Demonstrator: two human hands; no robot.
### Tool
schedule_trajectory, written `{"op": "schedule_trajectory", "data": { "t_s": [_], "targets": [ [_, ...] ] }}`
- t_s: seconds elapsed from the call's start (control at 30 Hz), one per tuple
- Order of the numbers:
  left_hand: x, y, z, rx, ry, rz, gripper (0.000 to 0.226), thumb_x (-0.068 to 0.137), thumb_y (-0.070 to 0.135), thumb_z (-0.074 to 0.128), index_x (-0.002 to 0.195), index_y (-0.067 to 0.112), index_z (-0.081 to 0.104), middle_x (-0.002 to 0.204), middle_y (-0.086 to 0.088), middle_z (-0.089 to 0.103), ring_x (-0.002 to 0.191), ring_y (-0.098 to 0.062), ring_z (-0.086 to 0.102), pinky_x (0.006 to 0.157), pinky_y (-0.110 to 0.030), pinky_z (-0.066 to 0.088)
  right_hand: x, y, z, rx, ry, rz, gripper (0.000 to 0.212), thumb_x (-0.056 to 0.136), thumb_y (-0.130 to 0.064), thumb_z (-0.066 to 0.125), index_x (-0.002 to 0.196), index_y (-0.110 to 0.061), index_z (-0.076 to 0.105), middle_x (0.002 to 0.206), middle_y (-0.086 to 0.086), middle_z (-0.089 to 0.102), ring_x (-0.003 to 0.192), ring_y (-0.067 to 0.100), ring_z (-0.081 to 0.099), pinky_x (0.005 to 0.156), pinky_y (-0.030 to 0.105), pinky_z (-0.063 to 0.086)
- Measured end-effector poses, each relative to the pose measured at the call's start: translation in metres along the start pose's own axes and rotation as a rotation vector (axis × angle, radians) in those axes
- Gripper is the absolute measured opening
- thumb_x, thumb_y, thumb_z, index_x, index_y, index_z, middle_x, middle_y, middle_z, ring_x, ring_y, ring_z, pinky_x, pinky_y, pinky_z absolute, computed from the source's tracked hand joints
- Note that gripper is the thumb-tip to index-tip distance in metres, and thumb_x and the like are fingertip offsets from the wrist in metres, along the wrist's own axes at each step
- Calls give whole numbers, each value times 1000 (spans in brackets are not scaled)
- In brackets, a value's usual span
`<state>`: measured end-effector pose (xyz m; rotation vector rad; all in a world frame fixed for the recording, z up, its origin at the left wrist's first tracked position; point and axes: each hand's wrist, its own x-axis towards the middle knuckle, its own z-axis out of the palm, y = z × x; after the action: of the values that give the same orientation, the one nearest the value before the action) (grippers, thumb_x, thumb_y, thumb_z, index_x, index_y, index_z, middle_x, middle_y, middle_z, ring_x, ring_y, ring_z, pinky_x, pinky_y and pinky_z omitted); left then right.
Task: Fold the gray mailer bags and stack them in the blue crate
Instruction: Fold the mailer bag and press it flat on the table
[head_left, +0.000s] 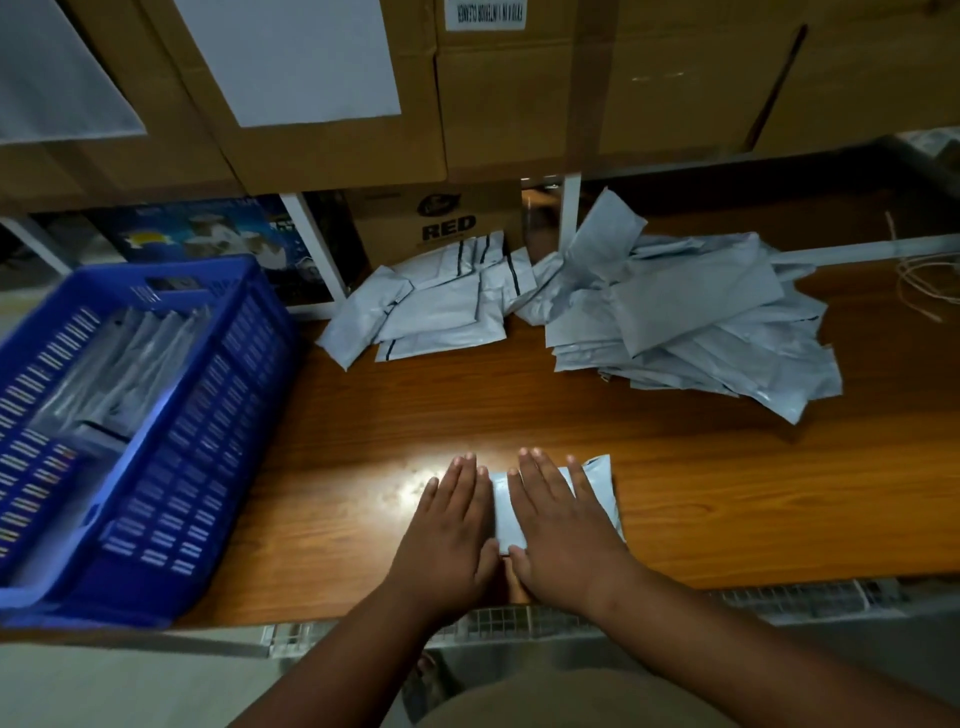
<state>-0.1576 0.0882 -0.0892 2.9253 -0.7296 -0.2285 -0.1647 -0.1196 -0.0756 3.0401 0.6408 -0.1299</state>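
- A blue crate sits at the left end of the wooden table, with folded gray mailer bags already standing in rows inside it.
- Near the table's front edge, the left hand lies flat, fingers straight and close together, its palm over the left part of a folded mailer bag.
- Just beside it, the right hand presses the same bag, fingers straight and slightly spread; neither hand pinches or grips anything.
- The step in hand appears to be flattening the fold; doing it well likely means sweeping both palms outward to push out trapped air and set a sharp crease, so the bag stays shut when lifted toward the crate.
- Behind, a small heap of folded bags lies against a cardboard box marked "RED".
- Farther right, a loose pile of unfolded mailer bags waits, so much of the job seems to remain.
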Motion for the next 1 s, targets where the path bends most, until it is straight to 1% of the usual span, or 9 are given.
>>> {"op": "schedule_trajectory", "data": {
  "t_s": [0.03, 0.1, 0.2, 0.27, 0.37, 0.43, 0.57, 0.8, 1.0],
  "targets": [
    [7, -2, -1, 19, -8, 43, 84, 103, 53, 26, 169, 14, -7, 175, -11, -20, 162, -22, -23, 133, -48, 1, 3, -5, -4, 4, -3, 13, 89, 104, -59, 33, 170, -10, 0, 177, 19, -12, 164, 35, -14, 128, 62, -12],
    [18, -6, 2, 9, -18, 98, 83, 102, 54, 22, 170, 13, -3, 176, -12, -17, 162, -22, -21, 133, -49, 4, 10, -14, -8, 3, -7, 21, 83, 107, -54, 27, 170, -8, -4, 176, 19, -14, 163, 34, -18, 127, 59, -15],
    [30, -16, 8, -59, 20, 10, 75, 107, 49, 24, 170, 14, 4, 177, -10, -11, 163, -21, -16, 133, -48, 10, 21, -15, -8, 60, 17, 45, 74, 110, -47, 25, 170, -7, 8, 178, 18, -2, 164, 33, -9, 128, 58, -10],
    [36, -17, 11, -70, 58, -18, 71, 110, 47, 23, 170, 15, 4, 177, -8, -9, 163, -20, -15, 134, -46, 7, 27, -12, -2, 54, 55, 49, 71, 109, -42, 27, 169, -6, 18, 177, 19, 8, 165, 33, -1, 129, 58, -3],
    [37, -8, 17, -82, 48, 9, 69, 110, 45, 21, 171, 18, 1, 178, -7, -10, 163, -19, -16, 133, -49, 9, 30, -13, 7, 24, 14, 30, 70, 108, -37, 25, 169, -5, 13, 177, 19, 6, 165, 33, -3, 131, 58, -3],
    [33, -5, 20, -65, 53, -7, 70, 110, 44, 20, 170, 16, 2, 178, -8, -9, 164, -20, -14, 132, -50, 11, 30, -13, 12, 11, 7, 35, 71, 108, -36, 26, 169, -5, 12, 177, 19, 5, 165, 33, -3, 131, 57, -2],
    [31, -4, 17, -50, 33, 8, 71, 109, 46, 13, 169, 13, -5, 177, -11, -13, 163, -23, -17, 132, -51, 8, 28, -10, 17, 9, 3, 43, 75, 106, -35, 36, 169, -3, 12, 177, 20, 2, 165, 34, -5, 132, 57, 4],
    [37, -8, 13, -14, -49, 38, 79, 106, 49, 20, 168, 10, -7, 176, -17, -15, 162, -29, -19, 130, -56, 8, 30, -9, 17, 16, -50, 41, 87, 100, -44, 42, 169, -4, 7, 177, 21, -7, 164, 35, -10, 131, 59, 9],
    [42, -10, 16, -13, -81, 36, 83, 102, 50, 28, 169, 9, 0, 176, -19, -10, 163, -32, -14, 129, -58, 11, 34, -7, 21, 39, -73, 38, 88, 99, -46, 42, 169, -2, 10, 177, 22, -5, 164, 36, -8, 132, 56, 8]
  ]
}}
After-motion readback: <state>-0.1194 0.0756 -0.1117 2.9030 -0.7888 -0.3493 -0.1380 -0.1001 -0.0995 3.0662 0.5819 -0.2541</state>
